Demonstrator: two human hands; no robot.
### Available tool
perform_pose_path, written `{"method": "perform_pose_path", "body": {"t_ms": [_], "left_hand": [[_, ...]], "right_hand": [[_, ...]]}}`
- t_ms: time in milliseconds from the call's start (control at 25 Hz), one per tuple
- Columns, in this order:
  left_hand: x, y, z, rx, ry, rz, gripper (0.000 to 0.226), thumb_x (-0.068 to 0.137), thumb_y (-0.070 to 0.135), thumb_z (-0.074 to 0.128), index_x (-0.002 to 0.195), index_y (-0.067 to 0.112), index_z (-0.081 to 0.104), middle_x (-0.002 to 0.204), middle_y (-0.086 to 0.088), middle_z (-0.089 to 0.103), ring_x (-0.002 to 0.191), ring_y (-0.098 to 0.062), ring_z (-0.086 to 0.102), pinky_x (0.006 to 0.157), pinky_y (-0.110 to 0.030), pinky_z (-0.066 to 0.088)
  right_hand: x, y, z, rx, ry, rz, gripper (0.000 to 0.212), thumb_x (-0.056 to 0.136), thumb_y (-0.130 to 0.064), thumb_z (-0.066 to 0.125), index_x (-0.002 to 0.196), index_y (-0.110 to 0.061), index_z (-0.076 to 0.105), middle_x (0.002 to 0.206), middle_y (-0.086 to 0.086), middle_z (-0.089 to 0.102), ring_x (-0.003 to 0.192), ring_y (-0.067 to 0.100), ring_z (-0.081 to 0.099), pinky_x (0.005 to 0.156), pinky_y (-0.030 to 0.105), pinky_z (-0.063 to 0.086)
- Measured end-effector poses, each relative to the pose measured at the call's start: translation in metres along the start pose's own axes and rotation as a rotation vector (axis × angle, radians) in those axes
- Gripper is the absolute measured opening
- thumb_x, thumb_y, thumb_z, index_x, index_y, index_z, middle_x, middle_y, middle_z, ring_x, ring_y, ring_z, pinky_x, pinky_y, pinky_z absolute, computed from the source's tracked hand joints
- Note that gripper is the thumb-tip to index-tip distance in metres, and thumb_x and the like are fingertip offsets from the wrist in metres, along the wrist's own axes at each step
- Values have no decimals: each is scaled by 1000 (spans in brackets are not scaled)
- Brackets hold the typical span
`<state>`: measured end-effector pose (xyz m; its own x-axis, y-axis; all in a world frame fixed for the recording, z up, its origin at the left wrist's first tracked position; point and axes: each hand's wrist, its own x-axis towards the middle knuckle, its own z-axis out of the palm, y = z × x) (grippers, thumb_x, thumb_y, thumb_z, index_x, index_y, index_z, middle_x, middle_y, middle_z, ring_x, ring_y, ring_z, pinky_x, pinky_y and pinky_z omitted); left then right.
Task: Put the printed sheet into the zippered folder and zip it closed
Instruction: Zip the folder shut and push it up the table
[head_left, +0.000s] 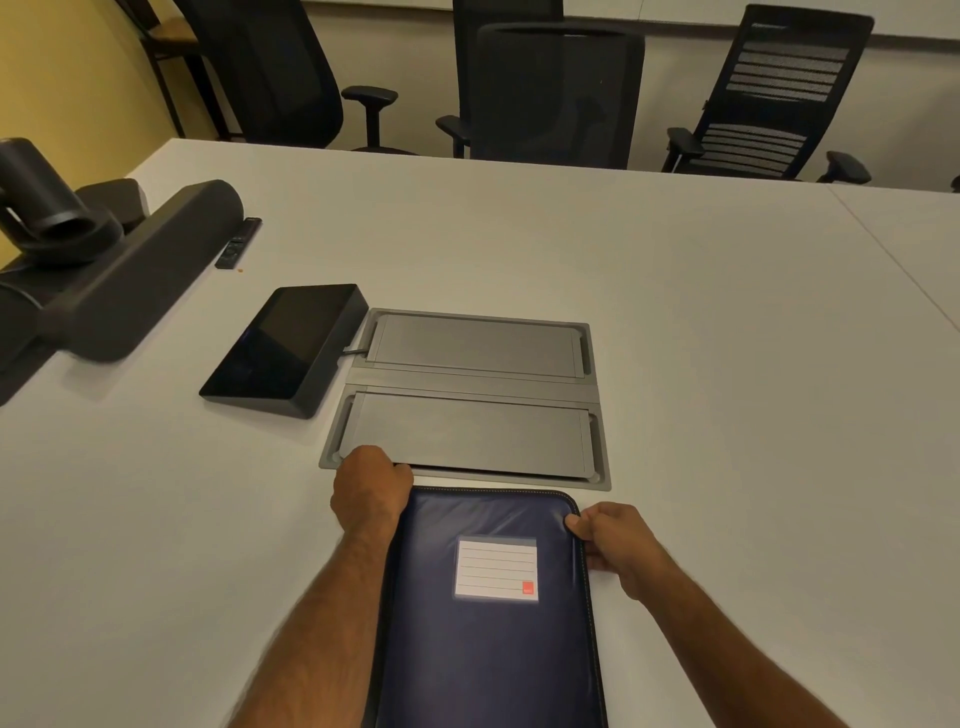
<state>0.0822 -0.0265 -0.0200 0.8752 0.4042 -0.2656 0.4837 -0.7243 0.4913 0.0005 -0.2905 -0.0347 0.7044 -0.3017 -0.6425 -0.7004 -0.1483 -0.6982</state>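
Note:
A dark blue zippered folder (488, 634) lies flat on the white table (675, 332) right in front of me, cover down, with a white lined label (496, 570) on top. My left hand (370, 491) is curled over the folder's far left corner. My right hand (613, 543) pinches the folder's right edge near the far right corner, fingers and thumb closed on it. No printed sheet shows anywhere in view. The zipper pull is not visible.
A grey cable hatch (467, 400) with two flaps is set into the table just beyond the folder. A black touch panel (283, 351) sits left of it. Further left are a black speaker bar (130, 275), a camera (36, 192) and a remote (239, 242). Black office chairs (556, 93) line the far side.

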Motion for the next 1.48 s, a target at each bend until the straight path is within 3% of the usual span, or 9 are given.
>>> {"method": "perform_pose_path", "body": {"t_ms": [440,640,840,1080,1360,1480], "left_hand": [[5,-11,-4,-47,28,-4,29,90,17,65,64,8,58,62,-7,57,53,-18,52,47,-26,35],[7,-15,-5,-58,38,8,31,90,14,64,61,7,56,61,-8,57,52,-17,50,48,-27,35],[6,-16,-5,-64,38,20,27,91,13,63,66,3,63,64,-10,61,53,-16,52,54,-29,40],[9,-17,-8,-67,15,9,30,88,11,65,59,6,57,59,-7,56,50,-15,50,49,-26,36],[14,-32,-8,-57,-1,-10,33,88,28,66,63,7,61,63,-6,61,56,-16,53,53,-27,37],[6,-38,-12,-59,11,6,34,90,37,65,69,10,64,66,-3,63,58,-14,53,53,-28,41]], "right_hand": [[3,4,2,-15,26,-2,20,91,-20,63,88,0,65,95,21,69,88,35,66,75,37,60],[4,5,2,-16,37,-4,20,90,-20,64,86,-1,65,94,22,69,84,33,65,76,38,60],[3,5,3,-35,62,-9,21,90,-20,64,89,1,65,95,23,68,92,39,66,81,42,60],[2,5,4,-65,94,-22,19,89,-21,65,85,-2,66,92,22,69,91,38,66,83,45,59],[-1,7,6,-199,184,-118,21,84,-27,72,68,-15,64,77,13,69,76,31,67,81,45,60],[-8,5,8,-387,257,-195,19,84,-37,70,77,-19,65,78,0,67,69,17,62,80,32,56]]}}
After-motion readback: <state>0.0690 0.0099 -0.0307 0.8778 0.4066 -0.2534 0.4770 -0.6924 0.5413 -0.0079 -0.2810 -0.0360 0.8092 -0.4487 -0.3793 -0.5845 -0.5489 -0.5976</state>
